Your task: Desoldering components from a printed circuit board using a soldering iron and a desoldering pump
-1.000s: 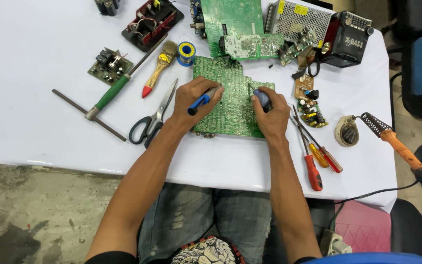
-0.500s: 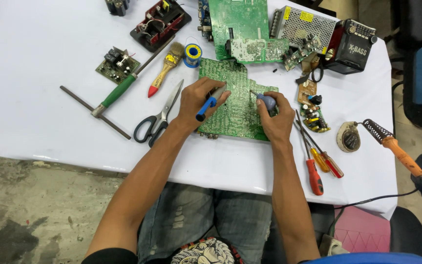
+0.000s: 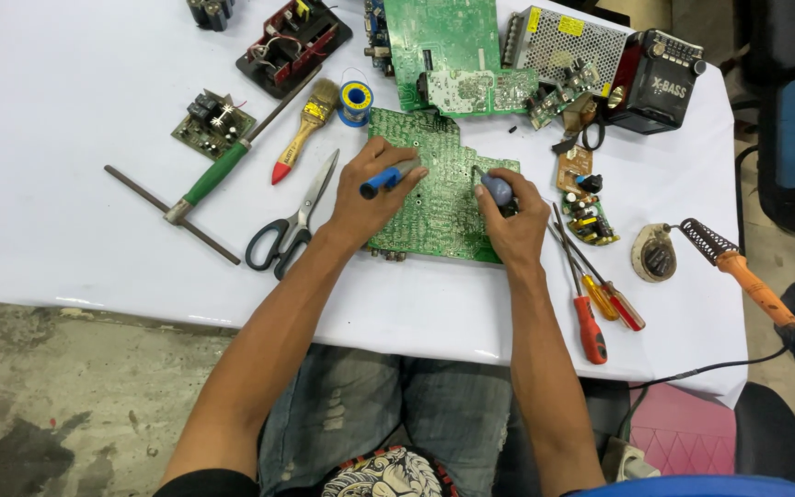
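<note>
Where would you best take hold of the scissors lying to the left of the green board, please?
Grip the scissors at the black handle loops, nearest the table's front edge, coming from the person's side. The blades point away toward the yellow-handled brush, so the loops face you, with bare white table around them; the left hand is closest.

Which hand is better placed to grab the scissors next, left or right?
Left. The left hand rests on the green circuit board's left side, next to the scissors. The right hand sits across the board on its right side, holding a blue-handled tool.
</note>
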